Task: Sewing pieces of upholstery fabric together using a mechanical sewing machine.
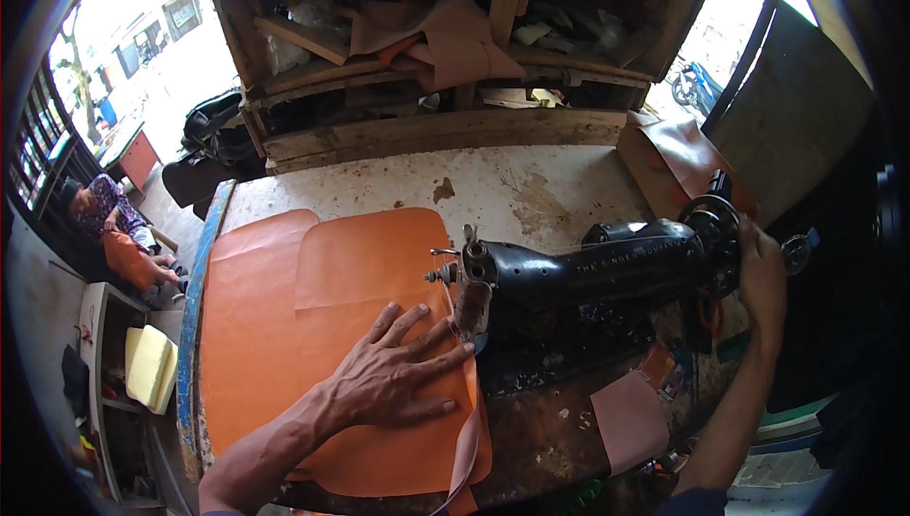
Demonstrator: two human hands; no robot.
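While the left hand (403, 369) lies palm down with its fingers spread over the orange sheets (370, 251), the right hand (761, 255) is up at the handwheel (713, 222) of a black sewing machine (588, 265); part of it is out of sight, so I cannot tell whether its fingers close on the rim. The sheets — large, round-cornered, one overlapping the other — lie on the left part of the worktable (483, 170), their right edge at the machine's needle end, just beside the left fingertips. A narrow pale strip (464, 450) runs down along that edge toward the lower rim of the view. In front of the machine, well apart from the sheets, lies a pinkish scrap (630, 421). Behind the table stands a wooden shelf (455, 127) with a folded brownish-pink piece (464, 47) draped over it. Off to the left, yellow foam blocks (150, 367) rest in a cabinet (95, 336), and beyond them sits another person (114, 208) with an orange piece (128, 260) by the legs.
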